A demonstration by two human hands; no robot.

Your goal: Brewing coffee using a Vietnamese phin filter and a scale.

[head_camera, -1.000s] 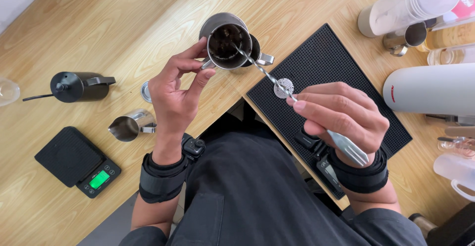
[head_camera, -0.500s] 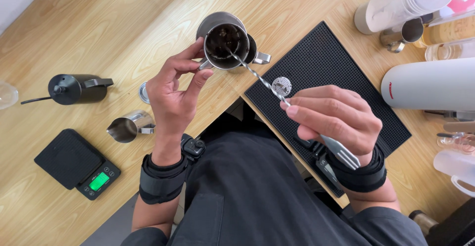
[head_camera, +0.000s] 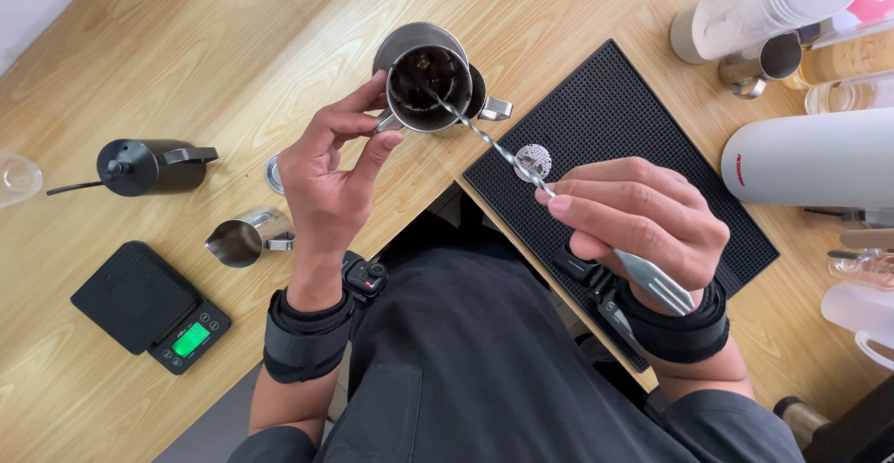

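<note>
Shifted little: twisted steel spoon (head_camera: 494,143) | left hand (head_camera: 328,183) pinches shiny round cup (head_camera: 426,78) | right hand (head_camera: 643,221) pinches spoon

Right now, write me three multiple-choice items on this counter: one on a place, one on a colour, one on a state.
1. Where does the digital scale lie?
A. on the black bar mat
B. on the wooden counter, beyond the person's left arm
C. inside the steel cup

2. What colour is the gooseneck kettle?
A. black
B. red
C. white

3. How does the twisted bar spoon stand?
A. flat on the mat
B. upright in the small pitcher
C. slanted, its tip inside the steel cup

Key:
1 B, since the scale sits on bare wood, far from the bar mat.
2 A, as its body and spout are black.
3 C, since the right hand grips the spoon and its tip dips into the steel cup, which the left hand holds.
</note>
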